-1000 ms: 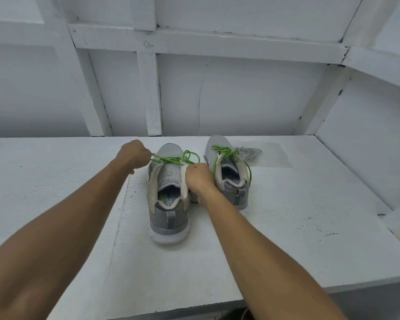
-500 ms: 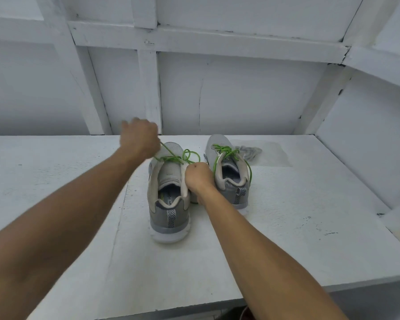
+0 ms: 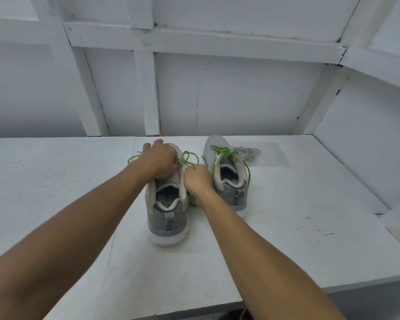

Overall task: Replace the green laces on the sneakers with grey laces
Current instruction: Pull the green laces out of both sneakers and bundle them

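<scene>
Sneakers (image 3: 168, 218) stand toes near the table (image 3: 286, 239) rear edge.

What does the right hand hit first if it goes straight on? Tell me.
The right hand, gripping the collar of the near sneaker, points forward and left; it would most likely meet the green lace loop first, then the left hand. Depth is unclear.

A white-painted surface (image 3: 286, 262) is backed by a far wall (image 3: 252, 95) of white panels, framed by upright battens (image 3: 146, 93) and a horizontal rail (image 3: 217, 43). A thin crack (image 3: 197, 107) is seen in one panel. Dark scuffs (image 3: 328, 233) are scattered on the right.
</scene>
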A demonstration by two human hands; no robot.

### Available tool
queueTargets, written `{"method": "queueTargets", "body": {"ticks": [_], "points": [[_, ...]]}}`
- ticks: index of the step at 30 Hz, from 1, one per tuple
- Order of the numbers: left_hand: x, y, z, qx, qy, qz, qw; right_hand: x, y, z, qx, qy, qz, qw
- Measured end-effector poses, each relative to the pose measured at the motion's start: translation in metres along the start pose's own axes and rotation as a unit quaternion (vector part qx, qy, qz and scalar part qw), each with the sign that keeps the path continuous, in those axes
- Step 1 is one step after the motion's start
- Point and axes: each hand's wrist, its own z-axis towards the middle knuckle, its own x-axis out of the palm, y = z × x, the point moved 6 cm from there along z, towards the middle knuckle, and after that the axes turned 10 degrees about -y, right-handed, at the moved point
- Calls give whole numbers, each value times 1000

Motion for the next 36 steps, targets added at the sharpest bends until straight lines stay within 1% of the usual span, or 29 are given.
{"method": "queueTargets", "body": {"ticks": [2, 3, 5, 7, 8, 10, 11, 12, 13, 14, 15, 16, 17, 18, 21, 24, 31, 36], "points": [[-10, 11, 2, -5, -20, 39, 999, 0, 1, 0, -2, 8, -2, 1000], [-18, 21, 3, -23, -38, 53, 998, 0, 1, -1, 0, 16, -3, 1000], [-42, 54, 7, -101, -94, 63, 988, 0, -1, -1, 4, 23, -2, 1000], [-62, 88, 6, -183, -147, 64, 970, -1, -3, -3, 25, 28, 24, 999], [-66, 101, 4, -213, -153, 66, 963, 0, -5, -3, 30, 27, 30, 999], [-63, 109, 2, -250, -138, 60, 957, 2, -5, -3, 32, 23, 30, 999], [-59, 103, 3, -250, -129, 38, 959, 2, -4, -3, 29, 22, 28, 999], [-54, 92, 4, -230, -125, 2, 965, 1, -3, -3, 27, 22, 27, 999], [-48, 75, 6, -189, -117, -46, 974, 0, -2, -4, 26, 22, 27, 999], [-42, 55, 8, -128, -97, -97, 982, 0, -2, -3, 22, 20, 25, 999], [-33, 32, 8, -62, -57, -131, 988, 0, -2, -2, 14, 16, 19, 1000], [-22, 12, 5, -8, -12, -137, 990, 0, -1, -2, 7, 12, 13, 1000], [-14, -3, 2, 25, 19, -125, 992, 0, -1, -1, 2, 8, 12, 1000], [-8, -11, 1, 35, 30, -111, 993, 0, -1, -1, -1, 5, 15, 1000], [0, -14, 2, 7, 18, -58, 998, 1, -3, 0, 2, 0, 21, 1000], [-2, -9, 1, 6, -6, -4, 1000, 4, -4, 1, 12, -5, 27, 1000], [-39, 32, 4, -32, -90, -17, 995, 4, -3, 3, 1, -1, 8, 1000], [-47, 56, 2, -53, -93, -32, 994, 5, -3, 5, -5, 3, 6, 1000]]}}
